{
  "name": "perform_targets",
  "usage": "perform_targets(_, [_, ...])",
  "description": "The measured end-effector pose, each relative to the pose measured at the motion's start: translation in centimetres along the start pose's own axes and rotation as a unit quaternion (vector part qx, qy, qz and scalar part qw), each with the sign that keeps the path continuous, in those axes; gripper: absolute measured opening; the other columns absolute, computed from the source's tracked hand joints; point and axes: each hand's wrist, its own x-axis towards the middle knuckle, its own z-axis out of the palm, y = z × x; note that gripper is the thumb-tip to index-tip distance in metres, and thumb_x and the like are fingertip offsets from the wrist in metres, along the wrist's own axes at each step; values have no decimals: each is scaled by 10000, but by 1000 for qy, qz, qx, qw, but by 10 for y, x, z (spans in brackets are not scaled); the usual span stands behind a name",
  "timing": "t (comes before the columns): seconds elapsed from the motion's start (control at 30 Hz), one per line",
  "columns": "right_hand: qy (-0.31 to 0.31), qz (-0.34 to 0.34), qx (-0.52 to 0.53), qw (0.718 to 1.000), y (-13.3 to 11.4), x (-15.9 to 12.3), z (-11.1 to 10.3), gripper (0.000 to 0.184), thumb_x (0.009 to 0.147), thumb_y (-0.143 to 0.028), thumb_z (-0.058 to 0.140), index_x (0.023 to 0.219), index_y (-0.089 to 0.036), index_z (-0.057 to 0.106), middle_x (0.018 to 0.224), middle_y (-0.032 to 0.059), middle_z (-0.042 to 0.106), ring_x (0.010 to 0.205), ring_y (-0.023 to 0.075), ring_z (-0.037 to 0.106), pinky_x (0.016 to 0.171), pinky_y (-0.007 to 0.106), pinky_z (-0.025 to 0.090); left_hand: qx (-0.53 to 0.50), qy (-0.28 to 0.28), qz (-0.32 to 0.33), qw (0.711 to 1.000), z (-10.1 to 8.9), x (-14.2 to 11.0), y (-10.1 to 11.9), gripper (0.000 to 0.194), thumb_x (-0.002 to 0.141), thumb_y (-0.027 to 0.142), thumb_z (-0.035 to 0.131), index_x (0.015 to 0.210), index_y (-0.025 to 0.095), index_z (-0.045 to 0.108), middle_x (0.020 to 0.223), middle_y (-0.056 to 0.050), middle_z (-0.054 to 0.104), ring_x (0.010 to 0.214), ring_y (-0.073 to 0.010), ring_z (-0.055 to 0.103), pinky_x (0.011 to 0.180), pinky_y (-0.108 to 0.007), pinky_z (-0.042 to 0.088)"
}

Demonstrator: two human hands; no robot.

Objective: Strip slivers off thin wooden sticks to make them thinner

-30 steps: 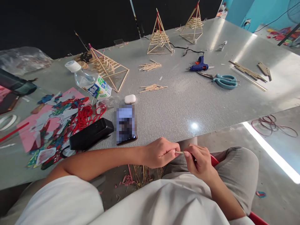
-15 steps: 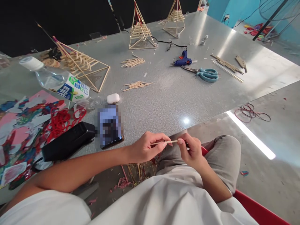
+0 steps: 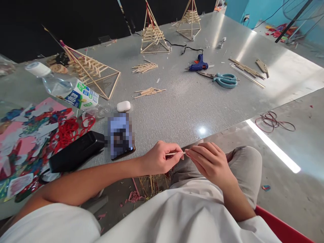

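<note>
Stick [image 3: 173, 154] is showing just below center of the frame, left hand [image 3: 160, 158] grip clamping on it. Right hand [image 3: 211, 162] is meeting its right end; cannot tell if that grip is clamping too. Phone [image 3: 121, 140] is lying left of center on desk [image 3: 177, 113], stick piles [image 3: 150, 92] upper center, glue gun [image 3: 201, 64] and scissors [image 3: 225, 81] upper right.
</note>
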Motion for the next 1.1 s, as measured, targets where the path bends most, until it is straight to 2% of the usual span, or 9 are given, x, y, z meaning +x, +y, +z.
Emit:
perform_targets(0.13, [-51,-16,-33,998,-3,7,-8,288,1078,-62,605,1325,-160,715,1082,93,827,851,215,690,745,383,479,32,1,21,999,1,0,-3,262,1035,249,590,913,90,760,572,55,503,498,-59,353,465,-172,267])
perform_targets(0.27, [-119,-39,1,992,5,19,-19,228,1108,-109,564,1234,-165,745,1049,87,806,839,209,692,755,377,479,69,2,58,996,2,1,-4,269,1033,230,598,892,86,775,563,54,499,498,-57,309,469,-186,255])
perform_targets(0.4, [-161,-75,20,984,15,30,-25,187,1139,-177,565,1174,-153,746,1019,93,797,822,205,696,744,373,483,79,1,64,995,2,0,-5,263,1031,217,603,884,85,776,560,64,469,498,-58,283,463,-197,235])
perform_targets(0.7, [-219,-108,29,969,23,41,-28,230,1120,-121,532,1124,-161,759,942,84,778,759,193,669,716,358,477,94,-9,72,993,4,-2,-9,258,1038,227,602,878,102,761,595,41,530,523,-72,333,492,-216,274])
perform_targets(0.9, [-229,-104,103,962,34,48,-30,246,1164,-214,543,1103,-193,780,966,57,819,777,169,710,742,344,522,88,-19,71,993,4,-3,-9,251,1033,229,600,946,92,791,597,41,542,522,-74,338,494,-220,284])
perform_targets(1.1, [-236,-113,99,960,35,51,-29,236,1156,-189,548,1090,-178,774,957,52,822,765,172,707,731,353,517,83,-17,77,993,4,-2,-10,229,1025,209,609,937,91,783,581,62,493,515,-69,314,490,-219,266])
